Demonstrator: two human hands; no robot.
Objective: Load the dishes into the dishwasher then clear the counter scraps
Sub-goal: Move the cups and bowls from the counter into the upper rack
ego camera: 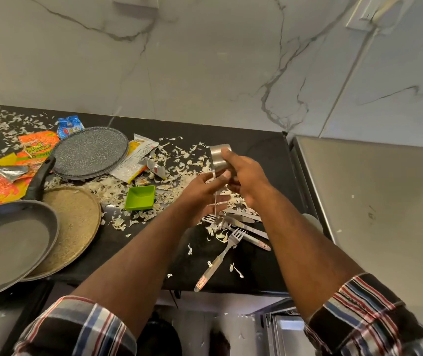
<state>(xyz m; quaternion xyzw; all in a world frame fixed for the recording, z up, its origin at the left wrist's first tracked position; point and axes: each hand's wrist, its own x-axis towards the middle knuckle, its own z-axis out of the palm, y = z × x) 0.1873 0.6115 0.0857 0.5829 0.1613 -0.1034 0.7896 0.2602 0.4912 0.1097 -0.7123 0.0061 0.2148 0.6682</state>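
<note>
Steel cups (219, 158) sit raised over the black tabletop (264, 147), right hand (246, 176) curled round them; my left hand (205, 194) grips a clear glass (215, 194) just below, its fingers wrapped. From the head view, I judge I should keep both upright, clear of the cutlery (233, 227) and the peel scraps (179, 160), and carry them steadily towards the dishwasher, unseen here.

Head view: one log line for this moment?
right hand: grips steel cups | left hand: holds clear glass | fork, knives: on counter | scraps: uncleared
</note>
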